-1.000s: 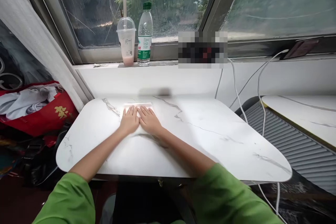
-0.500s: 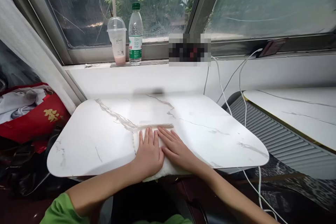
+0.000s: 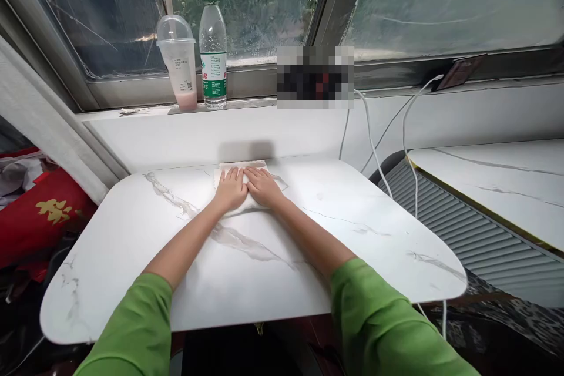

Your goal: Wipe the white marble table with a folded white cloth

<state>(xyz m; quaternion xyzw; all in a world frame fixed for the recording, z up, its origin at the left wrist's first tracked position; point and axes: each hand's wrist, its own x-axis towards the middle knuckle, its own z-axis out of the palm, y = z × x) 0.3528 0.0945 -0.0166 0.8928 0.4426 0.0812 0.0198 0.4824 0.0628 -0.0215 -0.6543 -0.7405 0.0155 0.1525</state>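
A white cloth [image 3: 240, 165] lies flat at the far edge of the white marble-patterned table [image 3: 123, 247], close to the wall. On its left half rests my left hand [image 3: 231, 189], palm down with the fingers stretched forward. My right hand [image 3: 263, 187] presses flat on the right half, fingers pointing forward and to the left. The two hands touch or nearly touch at the thumbs. Part of the cloth is hidden under both palms, and its near edge shows below them.
On the window sill stand a plastic cup with a straw [image 3: 178, 67] and a green-capped water bottle [image 3: 214, 50]. White cables [image 3: 370, 135] hang at the right, by a second table [image 3: 493, 170]. A red bag [image 3: 48, 205] is at the left, beside a curtain [image 3: 44, 111].
Both hands have slid the cloth forward, from the table's near edge to its far edge. My arms are now stretched out and the green sleeves show over the table.
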